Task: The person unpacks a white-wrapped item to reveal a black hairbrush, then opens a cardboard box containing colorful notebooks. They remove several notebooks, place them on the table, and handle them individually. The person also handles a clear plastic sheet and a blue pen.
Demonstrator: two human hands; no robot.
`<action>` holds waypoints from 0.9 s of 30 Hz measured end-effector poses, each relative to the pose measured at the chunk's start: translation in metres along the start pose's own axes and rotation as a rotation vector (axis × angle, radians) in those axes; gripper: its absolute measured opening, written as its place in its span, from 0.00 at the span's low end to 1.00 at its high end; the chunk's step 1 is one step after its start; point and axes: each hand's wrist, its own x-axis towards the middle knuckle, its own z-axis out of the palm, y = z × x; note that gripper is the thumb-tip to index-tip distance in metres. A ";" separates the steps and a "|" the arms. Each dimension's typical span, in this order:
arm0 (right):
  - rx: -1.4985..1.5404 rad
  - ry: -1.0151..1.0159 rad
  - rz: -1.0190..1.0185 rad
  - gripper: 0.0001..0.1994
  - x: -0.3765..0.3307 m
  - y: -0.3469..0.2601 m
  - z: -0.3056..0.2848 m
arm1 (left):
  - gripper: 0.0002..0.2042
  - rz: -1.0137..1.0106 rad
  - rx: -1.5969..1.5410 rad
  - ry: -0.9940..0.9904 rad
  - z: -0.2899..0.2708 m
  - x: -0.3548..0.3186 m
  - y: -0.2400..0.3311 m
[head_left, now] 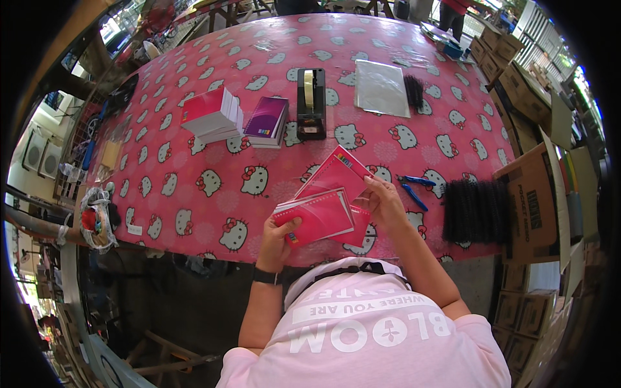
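Observation:
My left hand (pixel 278 240) is closed round several pink notepads (pixel 318 218), its thumb on top. They are fanned, and small punched holes run along an edge. My right hand (pixel 383 199) pinches the corner of another pink notepad (pixel 337 173), tilted behind the first ones. All are held over the near part of the table. To the right of my right hand lies a pair of blue-handled pliers (pixel 414 189). Further right is a bundle of black spiral binding coils (pixel 475 211).
Beyond my hands stand a stack of pink notepads (pixel 213 116), a purple notepad stack (pixel 266 121) and a black tape dispenser (pixel 311 107). Clear plastic sheets (pixel 381 88) lie beside more black coils (pixel 414 94). Cardboard boxes (pixel 533 204) line the right side of the pink-covered table (pixel 194 168).

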 end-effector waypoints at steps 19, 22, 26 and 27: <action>-1.860 -0.269 -0.522 0.27 0.010 0.017 0.035 | 0.38 -0.006 0.472 0.074 0.001 0.045 0.000; -1.721 -0.152 -0.426 0.34 0.021 0.016 0.024 | 0.49 0.029 0.992 -0.071 -0.017 0.047 -0.010; -1.754 -0.443 0.180 0.39 0.025 -0.014 0.028 | 0.53 0.056 1.098 -0.232 -0.022 0.049 -0.027; -1.726 -0.438 0.161 0.39 0.023 -0.017 0.027 | 0.54 0.035 1.016 -0.235 -0.024 0.047 -0.027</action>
